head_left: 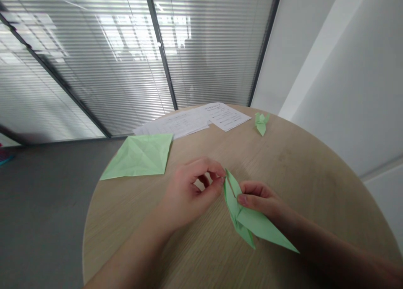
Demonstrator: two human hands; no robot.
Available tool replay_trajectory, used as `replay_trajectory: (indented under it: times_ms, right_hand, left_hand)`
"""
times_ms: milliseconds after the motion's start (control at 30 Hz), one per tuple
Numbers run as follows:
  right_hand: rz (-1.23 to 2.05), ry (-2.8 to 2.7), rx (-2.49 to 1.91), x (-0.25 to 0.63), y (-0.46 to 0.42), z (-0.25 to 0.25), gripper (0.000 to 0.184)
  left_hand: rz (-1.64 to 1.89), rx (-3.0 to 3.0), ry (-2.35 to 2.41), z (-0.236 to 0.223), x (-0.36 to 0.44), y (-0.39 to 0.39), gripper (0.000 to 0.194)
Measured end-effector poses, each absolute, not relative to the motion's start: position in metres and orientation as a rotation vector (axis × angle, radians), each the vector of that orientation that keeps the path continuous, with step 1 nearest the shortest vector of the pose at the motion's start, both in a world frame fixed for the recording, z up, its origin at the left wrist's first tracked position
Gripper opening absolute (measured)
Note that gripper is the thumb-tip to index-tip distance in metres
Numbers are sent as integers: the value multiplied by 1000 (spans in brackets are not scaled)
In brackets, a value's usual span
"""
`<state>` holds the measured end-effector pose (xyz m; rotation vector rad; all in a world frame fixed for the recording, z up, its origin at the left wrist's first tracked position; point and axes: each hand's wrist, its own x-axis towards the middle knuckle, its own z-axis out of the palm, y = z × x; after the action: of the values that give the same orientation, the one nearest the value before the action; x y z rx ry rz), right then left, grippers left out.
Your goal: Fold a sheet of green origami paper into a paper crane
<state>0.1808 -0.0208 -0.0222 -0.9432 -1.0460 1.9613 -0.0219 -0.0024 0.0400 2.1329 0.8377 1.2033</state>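
A partly folded green origami paper [258, 224] is held over the table, with long pointed flaps toward me and a narrow slit near its upper end. My right hand [260, 196] grips its right side, the thumb on top and the fingers mostly behind. With thumb and index finger pinched together, my left hand [200, 188] holds the paper's upper left tip. The lower flaps hang free of both hands.
A round wooden table [299, 171] carries a creased green paper sheet [143, 156] at left and printed papers [189, 121] at the back. A small folded green origami piece [261, 123] lies at the far right. Behind stand blinds [208, 49] and a white wall [355, 91].
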Motion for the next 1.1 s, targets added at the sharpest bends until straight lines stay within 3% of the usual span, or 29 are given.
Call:
replay_trajectory:
  times_ms: [267, 500, 1100]
  right_hand:
    - [1827, -1185, -877, 181, -21, -24, 44]
    - [1510, -1462, -916, 182, -23, -23, 44]
    - [1219, -1638, -926, 183, -24, -25, 37]
  left_hand:
    - [1177, 2051, 860, 34, -24, -5, 7]
    - [1222, 1968, 874, 34, -18, -6, 1]
    - [1344, 1333, 710, 24, -9, -5, 14]
